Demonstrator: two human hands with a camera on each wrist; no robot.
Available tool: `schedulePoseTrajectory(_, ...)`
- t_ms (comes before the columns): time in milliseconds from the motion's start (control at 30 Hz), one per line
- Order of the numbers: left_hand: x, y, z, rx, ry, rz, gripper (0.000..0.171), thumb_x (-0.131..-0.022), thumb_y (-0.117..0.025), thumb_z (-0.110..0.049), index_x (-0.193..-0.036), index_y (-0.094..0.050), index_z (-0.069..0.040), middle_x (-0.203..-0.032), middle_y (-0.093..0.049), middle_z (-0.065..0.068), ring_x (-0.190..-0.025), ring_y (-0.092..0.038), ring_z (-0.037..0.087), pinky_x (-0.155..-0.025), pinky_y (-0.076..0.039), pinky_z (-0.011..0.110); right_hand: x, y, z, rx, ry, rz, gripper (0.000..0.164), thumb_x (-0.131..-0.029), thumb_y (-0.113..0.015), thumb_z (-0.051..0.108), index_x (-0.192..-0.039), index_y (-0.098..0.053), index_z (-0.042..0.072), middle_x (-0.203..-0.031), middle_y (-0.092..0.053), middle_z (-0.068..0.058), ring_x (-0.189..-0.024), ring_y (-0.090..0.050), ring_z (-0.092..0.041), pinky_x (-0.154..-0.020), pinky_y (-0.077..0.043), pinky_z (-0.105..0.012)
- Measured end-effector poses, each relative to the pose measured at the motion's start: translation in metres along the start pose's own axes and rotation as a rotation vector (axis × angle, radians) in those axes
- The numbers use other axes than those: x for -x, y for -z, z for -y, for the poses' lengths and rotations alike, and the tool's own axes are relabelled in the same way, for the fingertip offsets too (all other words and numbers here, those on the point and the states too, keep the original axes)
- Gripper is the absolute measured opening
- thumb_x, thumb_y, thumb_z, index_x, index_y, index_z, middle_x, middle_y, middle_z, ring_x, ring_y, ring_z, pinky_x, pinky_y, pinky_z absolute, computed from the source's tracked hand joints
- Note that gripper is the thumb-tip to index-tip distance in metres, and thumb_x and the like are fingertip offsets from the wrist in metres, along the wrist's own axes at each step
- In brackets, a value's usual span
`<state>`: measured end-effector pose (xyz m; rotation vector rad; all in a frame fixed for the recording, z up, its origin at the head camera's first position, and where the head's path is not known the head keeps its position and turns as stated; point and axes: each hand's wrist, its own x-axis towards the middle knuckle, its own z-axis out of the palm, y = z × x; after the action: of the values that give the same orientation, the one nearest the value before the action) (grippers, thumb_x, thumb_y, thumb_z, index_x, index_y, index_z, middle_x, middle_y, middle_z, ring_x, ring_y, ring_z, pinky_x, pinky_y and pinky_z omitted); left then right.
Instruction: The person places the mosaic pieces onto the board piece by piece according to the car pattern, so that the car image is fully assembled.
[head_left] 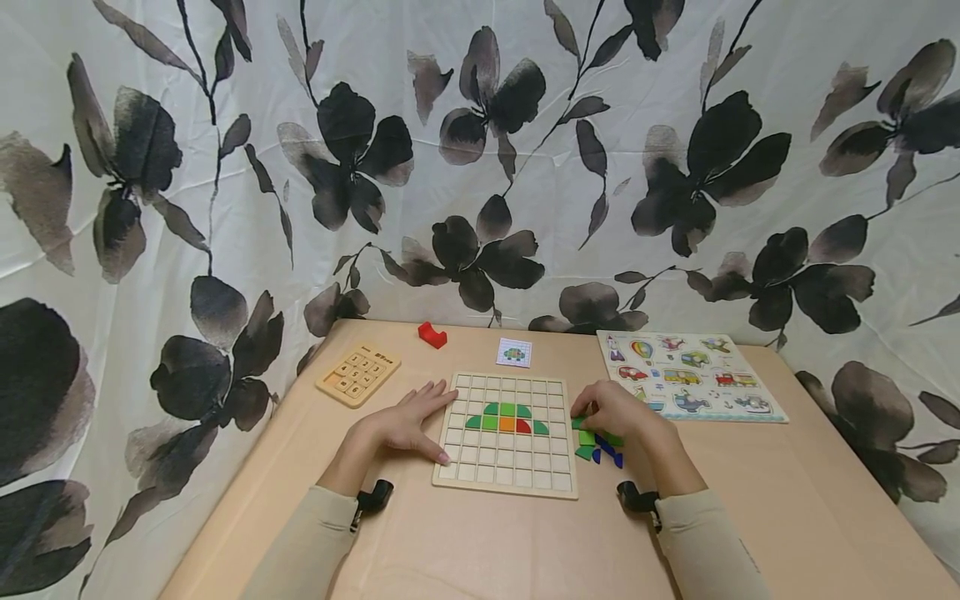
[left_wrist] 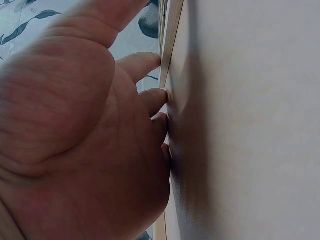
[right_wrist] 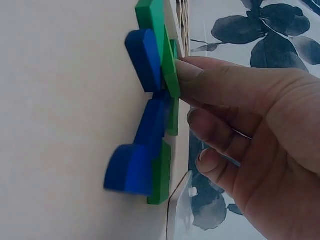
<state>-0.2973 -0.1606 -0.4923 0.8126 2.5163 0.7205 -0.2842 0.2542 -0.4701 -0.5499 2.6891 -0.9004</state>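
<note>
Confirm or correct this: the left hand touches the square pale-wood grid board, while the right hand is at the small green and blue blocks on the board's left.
Wrong side: the head view shows the small green and blue blocks to the right of the pale-wood grid board. The rest holds.

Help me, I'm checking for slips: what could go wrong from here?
The right hand is at closely bunched green blocks and blue blocks, so it may nudge neighbours aside. The left hand touches the edge of the wooden grid board; a push might slide it, jostling the orange square piece.
</note>
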Motion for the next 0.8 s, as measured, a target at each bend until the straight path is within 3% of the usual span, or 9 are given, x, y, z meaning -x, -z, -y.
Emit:
schedulePoseTrajectory(200, 0.0001, 0.0001, 0.0, 0.0, 0.002, 0.005, 0.12, -0.073, -0.089, -0.057, -0.167, -0.025, -0.019, -0.176, -0.005, 0.013, -0.164, 0.004, 0.035, -0.132, -0.001, 0.057, -0.0019, -0.0019, -0.0015, 0.022, -0.013, 0.006, 0.019, -0.087, -0.077, -0.005, -0.099, -0.081, 0.009, -0.093, -0.071, -0.001, -0.078, -0.057, -0.016, -0.066, -0.053, -0.027)
schedulePoseTrajectory(500, 0.0005, -0.0006, 0.0012, -0.003, -0.012, 0.0, 0.121, -0.072, -0.09, -0.057, -0.167, -0.025, -0.017, -0.176, -0.006, 0.014, -0.163, 0.003, 0.035, -0.132, -0.001, 0.057, -0.0014, -0.0011, -0.0014, 0.036, 0.049, 0.023, 0.014, -0.087, -0.079, -0.003, -0.093, -0.077, 0.01, -0.088, -0.068, -0.001, -0.077, -0.057, -0.014, -0.067, -0.052, -0.026)
schedulePoseTrajectory(667, 0.0006, -0.0006, 0.0009, -0.005, -0.012, 0.0, 0.122, -0.071, -0.09, -0.057, -0.167, -0.026, -0.017, -0.176, -0.006, 0.014, -0.164, 0.003, 0.035, -0.132, -0.001, 0.057, 0.0002, 0.0008, 0.0013, -0.006, 0.052, 0.04, 0.011, -0.089, -0.078, -0.001, -0.089, -0.075, 0.009, -0.081, -0.068, -0.002, -0.069, -0.058, -0.014, -0.061, -0.053, -0.027)
schedulePoseTrajectory(800, 0.0003, 0.0005, 0.0004, -0.002, -0.011, -0.002, 0.122, -0.072, -0.09, -0.056, -0.167, -0.025, -0.017, -0.176, -0.006, 0.014, -0.163, 0.003, 0.035, -0.131, -0.001, 0.058, 0.0029, 0.0035, 0.0066, -0.078, 0.009, -0.005, 0.008, -0.094, -0.073, 0.001, -0.094, -0.07, 0.009, -0.085, -0.067, -0.005, -0.072, -0.061, -0.021, -0.056, -0.056, -0.034)
